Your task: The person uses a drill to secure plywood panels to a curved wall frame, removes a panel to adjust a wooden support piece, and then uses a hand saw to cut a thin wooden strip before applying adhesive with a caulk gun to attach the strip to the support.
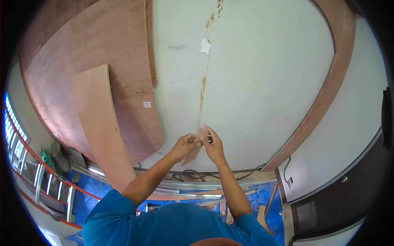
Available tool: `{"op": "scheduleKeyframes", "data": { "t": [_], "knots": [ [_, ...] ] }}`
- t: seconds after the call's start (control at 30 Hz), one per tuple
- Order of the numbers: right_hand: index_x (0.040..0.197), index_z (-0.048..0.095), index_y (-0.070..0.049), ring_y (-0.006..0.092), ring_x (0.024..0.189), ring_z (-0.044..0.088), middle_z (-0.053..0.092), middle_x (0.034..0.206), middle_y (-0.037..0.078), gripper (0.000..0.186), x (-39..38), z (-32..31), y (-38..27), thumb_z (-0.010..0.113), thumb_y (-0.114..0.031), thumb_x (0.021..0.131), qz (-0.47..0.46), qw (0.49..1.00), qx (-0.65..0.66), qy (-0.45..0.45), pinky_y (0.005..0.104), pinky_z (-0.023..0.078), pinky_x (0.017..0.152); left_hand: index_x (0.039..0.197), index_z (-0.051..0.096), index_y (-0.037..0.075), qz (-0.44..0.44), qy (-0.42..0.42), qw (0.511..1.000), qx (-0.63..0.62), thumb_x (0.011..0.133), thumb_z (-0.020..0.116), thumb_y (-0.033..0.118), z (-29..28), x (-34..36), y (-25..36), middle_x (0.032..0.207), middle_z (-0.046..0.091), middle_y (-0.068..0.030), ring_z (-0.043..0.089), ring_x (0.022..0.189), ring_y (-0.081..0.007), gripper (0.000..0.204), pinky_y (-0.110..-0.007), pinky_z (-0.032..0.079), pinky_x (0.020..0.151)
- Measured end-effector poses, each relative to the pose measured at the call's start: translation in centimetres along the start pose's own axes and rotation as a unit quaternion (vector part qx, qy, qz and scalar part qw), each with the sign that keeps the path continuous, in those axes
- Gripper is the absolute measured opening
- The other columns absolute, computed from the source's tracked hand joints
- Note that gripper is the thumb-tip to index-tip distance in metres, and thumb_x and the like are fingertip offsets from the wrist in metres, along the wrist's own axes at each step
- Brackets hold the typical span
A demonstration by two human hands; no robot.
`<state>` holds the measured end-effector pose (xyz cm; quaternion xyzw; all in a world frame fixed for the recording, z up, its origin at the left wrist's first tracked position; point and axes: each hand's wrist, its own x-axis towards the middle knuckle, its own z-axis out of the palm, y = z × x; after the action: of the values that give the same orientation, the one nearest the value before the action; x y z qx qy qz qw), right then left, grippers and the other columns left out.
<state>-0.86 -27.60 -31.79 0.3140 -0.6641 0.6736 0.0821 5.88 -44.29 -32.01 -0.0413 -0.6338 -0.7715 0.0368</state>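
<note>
A thin, flat brown strip (pixel 192 154), of a material I cannot tell, slants between my two hands in front of the pale wall panel (pixel 262 82). My left hand (pixel 184 146) is closed on its left side with curled fingers. On the right side, my right hand (pixel 213 147) pinches it near the upper end, thumb and fingers bent around it. A small light-coloured thing shows at the right fingers, too small to name. Just above the hands runs a vertical seam (pixel 201 104) with brown patches and a torn white spot higher up.
A long plywood board (pixel 100 119) leans at the left against larger plywood sheets (pixel 74 49). Black cables (pixel 193 175) and metal strips lie along the wall's foot. An orange-railed ladder (pixel 45 176) stands at lower left. Blue sheeting (pixel 88 190) covers the floor, with wood offcuts at right.
</note>
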Motion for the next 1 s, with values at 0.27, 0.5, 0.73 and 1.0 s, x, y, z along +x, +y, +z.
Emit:
{"op": "scheduleKeyframes", "data": {
  "t": [0.27,0.5,0.73,1.0],
  "knots": [
    [0.142,0.059,-0.001,0.0101,0.086,0.062,0.07,0.104,0.007,0.049,8.7,-1.3,0.4,0.071,-0.017,0.098,0.014,0.992,0.028,-0.123,0.0263,0.053,0.077,0.117,0.065,0.006,-0.039,0.001,0.999,0.02,0.095,0.073,0.011,-2.7,5.7,3.3,0.106,0.068,-0.0017,0.063,0.097,-0.011,0.024,-0.027,0.05,0.086],
    [0.138,0.062,0.0,0.0167,0.097,0.067,0.072,0.116,0.013,0.049,17.2,-0.2,-3.8,0.073,-0.022,0.095,-0.055,0.993,0.007,-0.102,0.0315,0.054,0.087,0.116,0.069,0.002,0.09,0.011,0.979,0.18,0.097,0.068,0.011,-4.8,11.2,10.2,0.111,0.069,-0.0037,0.062,0.103,-0.012,0.021,-0.029,0.05,0.093],
    [0.142,0.057,0.003,0.0238,0.103,0.07,0.068,0.129,0.017,0.055,29.0,0.0,-10.3,0.071,-0.023,0.095,-0.153,0.988,0.0,0.034,0.0355,0.056,0.089,0.126,0.067,-0.007,0.307,0.129,0.9,0.28,0.095,0.074,0.016,-4.2,19.5,26.5,0.112,0.074,-0.0101,0.067,0.1,-0.016,0.04,-0.033,0.054,0.091],
    [0.132,0.065,0.0,0.0191,0.097,0.068,0.07,0.123,0.013,0.042,36.9,0.1,-9.2,0.071,-0.018,0.095,-0.205,0.974,-0.05,0.079,0.0336,0.056,0.087,0.129,0.066,-0.01,0.36,0.115,0.872,0.312,0.095,0.074,0.013,-3.0,27.7,40.8,0.112,0.073,-0.014,0.071,0.097,-0.0196,0.042,-0.033,0.057,0.087]
  ]
}}
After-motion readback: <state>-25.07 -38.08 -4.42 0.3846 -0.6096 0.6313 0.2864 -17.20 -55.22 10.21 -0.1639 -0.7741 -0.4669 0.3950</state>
